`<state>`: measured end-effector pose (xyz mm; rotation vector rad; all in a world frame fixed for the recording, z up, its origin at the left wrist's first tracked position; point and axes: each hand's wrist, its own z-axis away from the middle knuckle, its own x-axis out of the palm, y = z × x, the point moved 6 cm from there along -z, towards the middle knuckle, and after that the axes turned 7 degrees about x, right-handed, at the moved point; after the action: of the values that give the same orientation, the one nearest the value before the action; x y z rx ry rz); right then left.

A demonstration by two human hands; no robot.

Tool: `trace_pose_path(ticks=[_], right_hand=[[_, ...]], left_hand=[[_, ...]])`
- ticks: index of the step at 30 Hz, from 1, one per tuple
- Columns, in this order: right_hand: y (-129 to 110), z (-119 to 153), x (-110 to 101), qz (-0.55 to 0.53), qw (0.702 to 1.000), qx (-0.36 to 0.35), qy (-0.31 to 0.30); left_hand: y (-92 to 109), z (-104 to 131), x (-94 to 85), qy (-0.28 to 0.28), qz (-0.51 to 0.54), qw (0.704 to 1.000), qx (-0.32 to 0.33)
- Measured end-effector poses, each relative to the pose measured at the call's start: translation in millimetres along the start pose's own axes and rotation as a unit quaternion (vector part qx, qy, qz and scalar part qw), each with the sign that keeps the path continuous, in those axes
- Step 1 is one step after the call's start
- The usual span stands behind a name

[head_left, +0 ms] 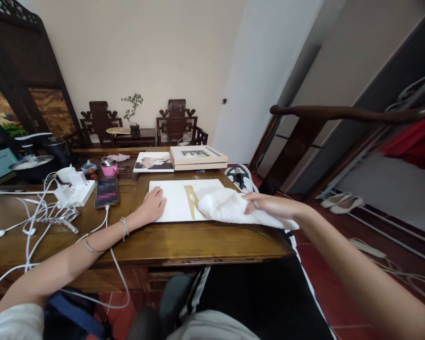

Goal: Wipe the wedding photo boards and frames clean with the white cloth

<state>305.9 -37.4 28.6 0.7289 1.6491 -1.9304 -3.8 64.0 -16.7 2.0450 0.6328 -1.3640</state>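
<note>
A white board or sheet (173, 189) lies flat near the front edge of the wooden table. My left hand (153, 205) rests on its left end, fingers spread and holding nothing. Across the middle of the white surface is a tan, flat strip (190, 203) with an oval hole. A fluffy white cloth (225, 205) covers the right part of the board and hangs a little past its right end. My right hand (269, 205) grips the cloth's right side, with some fingers hidden in the fabric.
Boxes (198, 160) and a flat picture (153, 162) lie behind the board. To the left are a phone (106, 192), a power strip (78, 191), tangled white cables, a pink cup (109, 168) and a pot (31, 165). A wooden chair (301, 127) stands at right.
</note>
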Motion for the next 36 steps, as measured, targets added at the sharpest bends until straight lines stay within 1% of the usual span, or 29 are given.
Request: trace_pose_path(ticks=[1, 3, 4, 6, 8, 11, 13, 16, 20, 22, 23, 25, 26, 29, 32, 34, 36], right_hand=[[-3, -6, 2, 0.000, 1.000, 0.003, -0.011], [-15, -24, 12, -0.006, 1.000, 0.002, -0.029], [-24, -34, 18, -0.008, 1.000, -0.010, -0.016], [-45, -52, 34, -0.009, 0.999, -0.044, 0.004], [-66, -66, 52, -0.001, 0.996, -0.084, 0.019], [-90, -72, 76, 0.037, 0.990, -0.137, 0.020], [-99, -64, 86, 0.070, 0.984, -0.162, 0.010], [-101, -34, 92, 0.110, 0.976, -0.187, -0.003], [-100, 23, 89, 0.155, 0.961, -0.223, -0.050], [-101, 40, 85, 0.171, 0.951, -0.239, -0.092], [-102, 43, 83, 0.173, 0.948, -0.243, -0.111], [-104, 35, 79, 0.173, 0.946, -0.241, -0.128], [-105, 25, 78, 0.179, 0.948, -0.236, -0.119], [-111, -16, 82, 0.224, 0.949, -0.217, -0.050], [-119, -50, 97, 0.254, 0.943, -0.213, 0.003], [-123, -58, 109, 0.263, 0.939, -0.221, 0.013], [-127, -51, 120, 0.278, 0.929, -0.244, 0.009]], left_hand=[[0, 0, 0.2, -0.003, 0.000, 1.000, -0.002], [-2, 0, 1.0, -0.011, 0.001, 1.000, -0.008], [-3, -1, 1.6, -0.016, 0.003, 1.000, -0.010], [-4, -1, 2.2, -0.020, 0.008, 1.000, -0.013], [-5, -2, 1.4, -0.009, 0.014, 1.000, -0.008], [-7, -3, 2.1, 0.000, 0.022, 1.000, -0.003], [-9, -4, 5.4, -0.013, 0.023, 1.000, -0.010], [-11, -5, 8.2, -0.012, 0.022, 1.000, -0.012], [-12, -6, 8.8, -0.001, 0.018, 1.000, -0.013], [-11, -6, 8.9, -0.009, 0.012, 1.000, -0.016], [-11, -5, 8.8, -0.014, 0.008, 1.000, -0.016], [-10, -5, 8.4, -0.018, 0.004, 1.000, -0.015], [-10, -5, 8.1, -0.016, 0.004, 1.000, -0.014], [-11, -5, 7.9, -0.005, 0.008, 1.000, -0.010], [-14, -5, 9.4, -0.002, 0.011, 1.000, -0.008], [-16, -6, 10.4, -0.002, 0.012, 1.000, -0.008], [-17, -7, 10.6, 0.000, 0.014, 1.000, -0.007]])
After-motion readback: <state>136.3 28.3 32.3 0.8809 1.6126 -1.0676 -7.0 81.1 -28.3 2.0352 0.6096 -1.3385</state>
